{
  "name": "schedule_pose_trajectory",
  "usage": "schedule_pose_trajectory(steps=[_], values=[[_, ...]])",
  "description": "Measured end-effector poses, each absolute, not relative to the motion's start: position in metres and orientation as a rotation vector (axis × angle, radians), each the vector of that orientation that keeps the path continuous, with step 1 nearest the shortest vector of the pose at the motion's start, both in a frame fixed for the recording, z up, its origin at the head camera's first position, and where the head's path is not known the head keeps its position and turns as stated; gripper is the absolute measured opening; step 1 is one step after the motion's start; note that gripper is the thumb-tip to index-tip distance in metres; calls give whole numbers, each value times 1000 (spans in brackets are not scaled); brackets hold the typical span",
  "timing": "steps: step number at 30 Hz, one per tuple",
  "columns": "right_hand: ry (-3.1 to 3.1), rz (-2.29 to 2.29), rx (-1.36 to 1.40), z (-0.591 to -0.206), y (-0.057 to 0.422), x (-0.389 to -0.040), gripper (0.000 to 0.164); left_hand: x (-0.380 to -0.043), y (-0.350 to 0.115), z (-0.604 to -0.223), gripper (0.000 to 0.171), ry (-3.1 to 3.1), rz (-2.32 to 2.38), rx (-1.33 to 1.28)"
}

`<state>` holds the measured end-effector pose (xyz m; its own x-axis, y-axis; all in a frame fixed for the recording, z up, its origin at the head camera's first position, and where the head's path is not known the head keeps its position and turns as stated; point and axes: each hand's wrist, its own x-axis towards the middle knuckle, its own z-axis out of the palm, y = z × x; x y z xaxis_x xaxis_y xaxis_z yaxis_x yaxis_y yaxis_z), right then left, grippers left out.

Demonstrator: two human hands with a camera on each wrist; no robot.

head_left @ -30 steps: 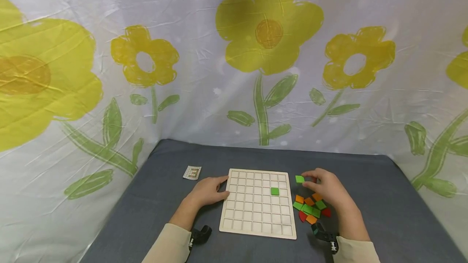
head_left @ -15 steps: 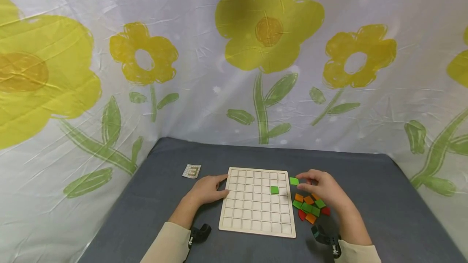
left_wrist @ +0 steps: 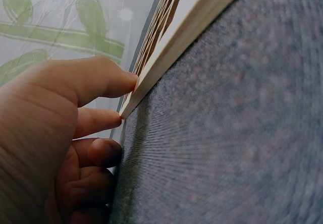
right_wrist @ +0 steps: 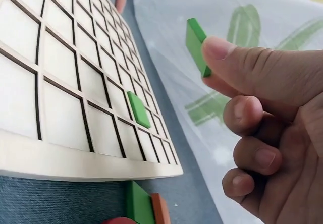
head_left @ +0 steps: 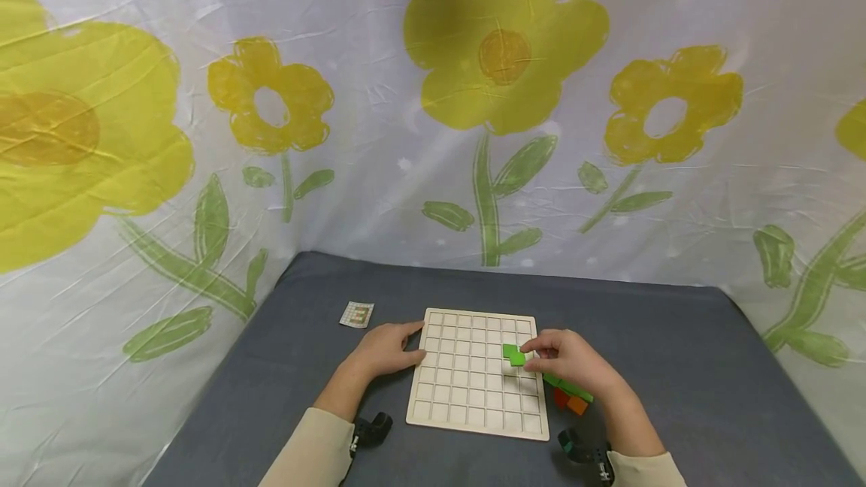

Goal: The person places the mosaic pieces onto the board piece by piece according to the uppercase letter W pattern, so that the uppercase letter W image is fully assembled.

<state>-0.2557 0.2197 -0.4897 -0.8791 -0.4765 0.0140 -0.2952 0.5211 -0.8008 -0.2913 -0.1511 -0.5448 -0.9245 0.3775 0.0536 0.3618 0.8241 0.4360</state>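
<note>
A pale wooden grid board point(head_left: 460, 391) lies on the dark cloth. At its left edge, my left hand point(head_left: 384, 349) rests the thumb and index fingertips against the wooden side; the left wrist view shows these fingertips point(left_wrist: 128, 80) at the rim, other fingers bent below. My right hand point(head_left: 575, 359) pinches a green square tile point(right_wrist: 196, 47) between thumb and index finger, above the board's right part. In the head view this tile overlaps a second green tile point(right_wrist: 139, 110), which sits in a board cell.
Right of the board lies a pile of small tiles, with green tiles point(head_left: 570, 388), an orange tile point(head_left: 577, 405) and a red piece point(head_left: 561, 397) showing; my right hand and forearm hide part of it. A small patterned card point(head_left: 356, 315) lies beyond my left hand. A flowered curtain hangs behind.
My right hand has carried the pinched green tile leftward from beside the board to over its right columns, now covering part of the pile. My left hand stays at the board's edge.
</note>
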Motion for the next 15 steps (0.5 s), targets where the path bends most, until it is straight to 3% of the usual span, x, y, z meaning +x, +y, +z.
schedule_pose_trajectory(steps=[15], values=[[2539,-1194,-735,-500,205,-254,21,-291,-151,-543,62,2964,707,616]])
